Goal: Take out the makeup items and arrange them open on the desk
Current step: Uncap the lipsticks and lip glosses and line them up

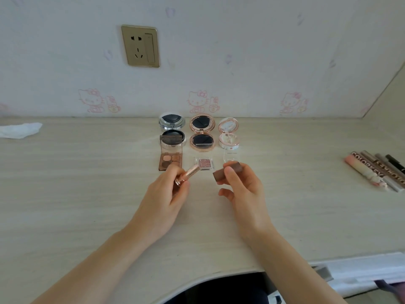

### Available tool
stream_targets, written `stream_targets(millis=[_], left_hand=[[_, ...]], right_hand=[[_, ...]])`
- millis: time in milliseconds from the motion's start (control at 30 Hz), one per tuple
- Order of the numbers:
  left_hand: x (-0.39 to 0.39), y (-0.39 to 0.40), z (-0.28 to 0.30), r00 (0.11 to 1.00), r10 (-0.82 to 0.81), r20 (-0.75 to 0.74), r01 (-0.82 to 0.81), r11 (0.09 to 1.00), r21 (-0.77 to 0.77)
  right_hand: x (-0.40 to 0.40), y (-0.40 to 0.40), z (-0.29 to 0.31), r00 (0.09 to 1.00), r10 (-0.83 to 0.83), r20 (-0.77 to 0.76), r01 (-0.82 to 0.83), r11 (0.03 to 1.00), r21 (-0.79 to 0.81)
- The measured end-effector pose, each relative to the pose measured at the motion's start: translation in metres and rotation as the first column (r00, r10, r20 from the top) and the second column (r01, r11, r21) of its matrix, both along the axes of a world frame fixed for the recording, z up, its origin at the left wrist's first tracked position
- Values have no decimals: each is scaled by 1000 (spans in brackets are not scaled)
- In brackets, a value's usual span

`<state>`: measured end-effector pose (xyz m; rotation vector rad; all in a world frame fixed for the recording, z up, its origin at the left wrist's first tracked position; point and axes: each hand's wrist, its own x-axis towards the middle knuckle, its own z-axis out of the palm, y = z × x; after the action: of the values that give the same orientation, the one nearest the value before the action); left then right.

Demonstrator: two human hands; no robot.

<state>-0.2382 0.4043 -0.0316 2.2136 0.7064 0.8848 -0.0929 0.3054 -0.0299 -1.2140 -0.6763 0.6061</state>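
While the lipstick is being pulled apart, the rose-gold lipstick base (186, 174) is pinched in the curled fingers of the left hand (167, 195), and the brown cap (228, 170) is gripped between thumb and fingers of the right hand (242, 189). Base and cap are held apart, just above the worktop (87, 183), so the uncapping step looks pretty much done. Whether the bullet has been twisted up can't be told, since the tip is blurred.

Next move, as a guess: both pieces get set down near the front of the glitter single shadow (205, 163), which is used as the landmark here. A steady, upright placement would be needed for the base, or it could roll or tip.

Counted outward from that glitter pan: one clear case (231, 157) to its right, one four-colour eyeshadow quad (170, 160) to its left with the lid raised. Behind it, three round compacts are lined up open: a silver one (172, 128), a rose-gold one (202, 133), a pale pink one (229, 133).

Far to the right of it, a bunch of tube and pen items (377, 170) lies unopened, roughly five, though the exact count is hard to tell. Far left, one crumpled white tissue (20, 130) is seen.
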Motion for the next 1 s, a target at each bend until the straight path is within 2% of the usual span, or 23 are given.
stream_targets(millis=[133,267,400,500,600,667,833,1000], left_hand=[[2,6,3,996,71,59,-68,996,-52],[-3,15,13,983,109,150,-57,947,-316],[-14,27,18,977,102,188,-16,912,-411],[-23,34,15,984,68,166,6,911,-412],[-30,39,11,994,15,106,24,934,-356],[-32,41,9,996,-5,88,34,942,-335],[-33,43,6,998,0,65,19,956,-294],[-31,40,4,997,45,64,-24,952,-306]], right_hand=[[-4,6,-2,985,8,170,2,998,-58],[-8,15,0,977,75,201,-55,993,-106],[-13,30,3,943,138,302,-76,976,-206],[-19,44,4,887,188,422,-72,958,-276],[-23,55,1,773,222,595,-27,948,-317],[-25,60,-1,723,238,649,-16,944,-329],[-30,63,-5,757,265,597,-40,931,-363],[-29,58,-9,738,238,631,5,934,-358]])
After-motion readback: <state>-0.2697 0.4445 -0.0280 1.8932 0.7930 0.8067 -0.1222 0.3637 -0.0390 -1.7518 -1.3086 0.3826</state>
